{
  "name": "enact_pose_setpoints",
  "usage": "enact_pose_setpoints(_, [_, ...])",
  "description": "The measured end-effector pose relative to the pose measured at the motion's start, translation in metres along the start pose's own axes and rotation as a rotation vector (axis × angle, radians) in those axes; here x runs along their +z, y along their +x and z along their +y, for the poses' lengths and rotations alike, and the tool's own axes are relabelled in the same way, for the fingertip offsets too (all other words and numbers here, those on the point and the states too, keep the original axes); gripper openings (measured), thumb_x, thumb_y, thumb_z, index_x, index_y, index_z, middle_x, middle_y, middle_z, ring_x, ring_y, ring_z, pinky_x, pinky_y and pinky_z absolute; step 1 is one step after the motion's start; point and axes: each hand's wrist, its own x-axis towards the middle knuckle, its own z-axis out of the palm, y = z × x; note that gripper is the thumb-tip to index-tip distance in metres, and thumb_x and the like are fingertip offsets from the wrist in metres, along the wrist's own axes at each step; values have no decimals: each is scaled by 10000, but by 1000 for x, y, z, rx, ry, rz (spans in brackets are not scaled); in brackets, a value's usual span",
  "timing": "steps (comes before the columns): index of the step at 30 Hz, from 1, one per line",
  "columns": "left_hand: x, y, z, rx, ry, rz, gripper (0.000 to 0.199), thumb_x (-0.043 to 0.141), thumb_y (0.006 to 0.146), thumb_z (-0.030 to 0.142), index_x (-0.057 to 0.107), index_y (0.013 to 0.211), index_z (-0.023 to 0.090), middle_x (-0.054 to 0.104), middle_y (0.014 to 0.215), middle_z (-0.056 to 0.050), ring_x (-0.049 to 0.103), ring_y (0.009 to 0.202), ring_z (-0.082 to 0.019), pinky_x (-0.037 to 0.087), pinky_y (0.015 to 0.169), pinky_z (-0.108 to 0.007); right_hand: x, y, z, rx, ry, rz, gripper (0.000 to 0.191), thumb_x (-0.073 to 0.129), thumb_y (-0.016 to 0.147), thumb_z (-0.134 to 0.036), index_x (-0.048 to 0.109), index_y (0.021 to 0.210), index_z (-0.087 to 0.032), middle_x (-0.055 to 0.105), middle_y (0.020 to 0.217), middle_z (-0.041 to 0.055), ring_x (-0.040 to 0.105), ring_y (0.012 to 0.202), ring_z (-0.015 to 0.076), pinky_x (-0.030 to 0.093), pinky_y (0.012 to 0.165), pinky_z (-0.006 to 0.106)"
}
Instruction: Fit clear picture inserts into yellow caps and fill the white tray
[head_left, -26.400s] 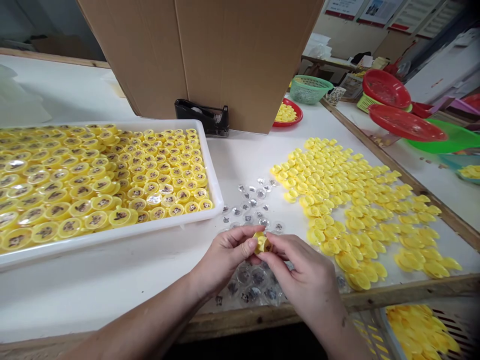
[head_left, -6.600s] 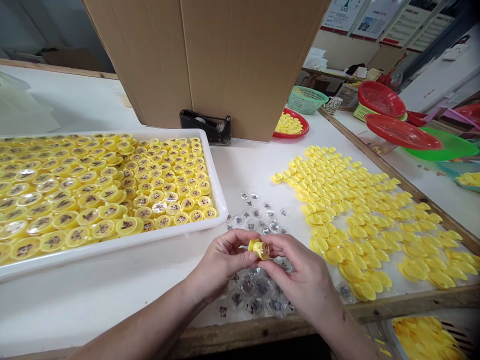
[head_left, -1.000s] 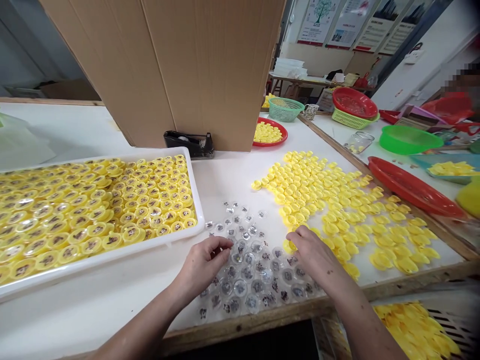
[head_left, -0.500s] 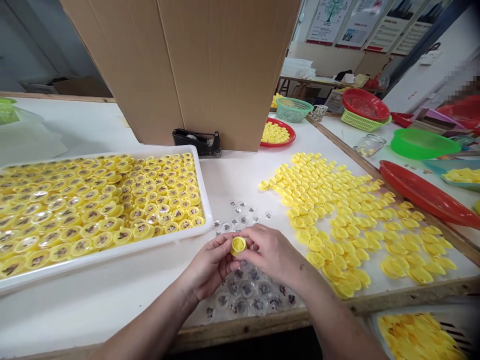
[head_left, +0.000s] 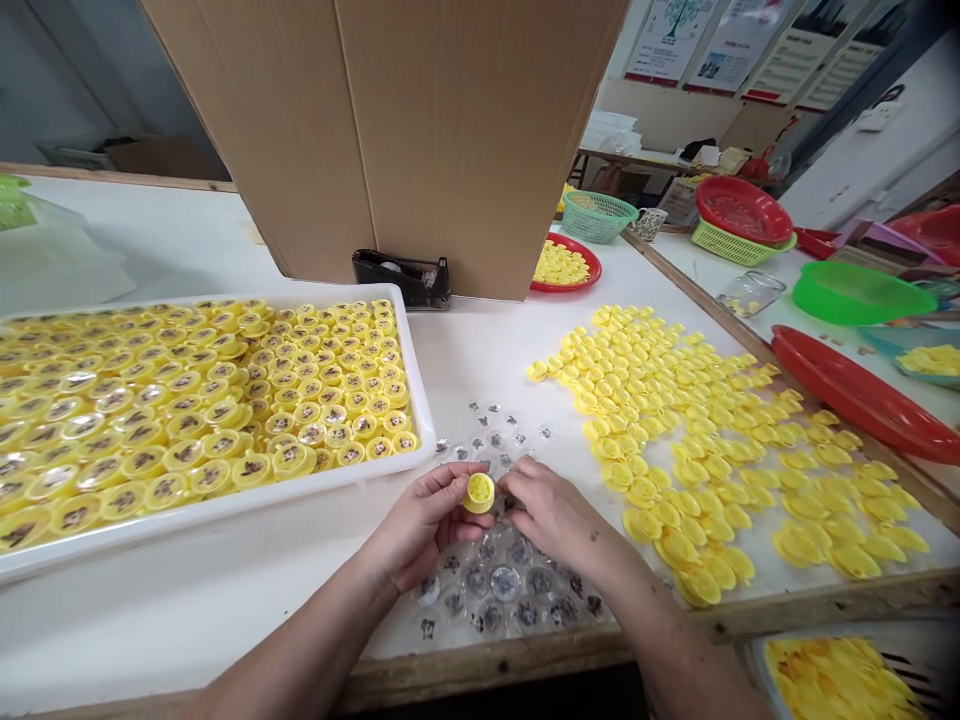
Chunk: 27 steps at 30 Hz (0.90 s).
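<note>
My left hand [head_left: 427, 520] pinches a small round yellow plastic cup [head_left: 480, 492] between thumb and fingers, its open face toward me with small yellow shapes inside. Just right of it, my right hand [head_left: 551, 510] has its fingers curled together; what they hold, if anything, is hidden. Under and around both hands lie many clear round discs [head_left: 505, 583] with dark printed pictures. To the right spreads a large group of loose yellow round pieces [head_left: 637, 400]. At left, a white tray [head_left: 421, 425] holds rows of yellow pieces with printed faces [head_left: 217, 445].
A large cardboard box [head_left: 420, 130] stands at the back, with a black tape dispenser [head_left: 403, 278] before it. Behind sits a red plate [head_left: 592, 270] of yellow pieces. A wooden strip [head_left: 720, 310] divides off baskets and a red tray [head_left: 855, 390] at right.
My right hand has drawn slightly away to the right from the yellow cup, which stays in my left hand. The camera view has shifted a little.
</note>
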Motion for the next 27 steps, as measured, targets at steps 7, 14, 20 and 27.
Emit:
enact_pose_setpoints(7, [1,0,1,38,-28,11,271,603,847,241,542,1092,142,651,850,-82,672,705,-163,539,587,-190,-4,-9,11,70,220,51,123,527,772,-76,515,769,-199,541,729,-22,519,688,140,408,637,266])
enact_pose_setpoints(14, [3,0,-6,47,-27,-16,287,676,800,269,591,1043,143,650,825,-55,655,680,-122,522,587,-161,-16,-13,3,157,1012,38,102,636,795,-246,561,841,-193,566,735,-43,579,621,95,447,556,208])
enact_pose_setpoints(20, [7,-3,-13,71,-40,-66,266,728,753,251,606,963,142,689,875,-77,677,761,-162,539,646,-209,-6,-5,-11,117,954,95,49,624,803,-220,624,848,-201,584,772,-27,572,631,93,479,581,217])
enact_pose_setpoints(27, [7,-3,-12,110,-64,24,363,784,686,256,679,1024,173,712,921,-56,660,785,-129,534,743,-242,-10,-15,-31,-32,405,360,142,577,823,-131,655,902,-219,606,830,13,590,752,137,497,684,276])
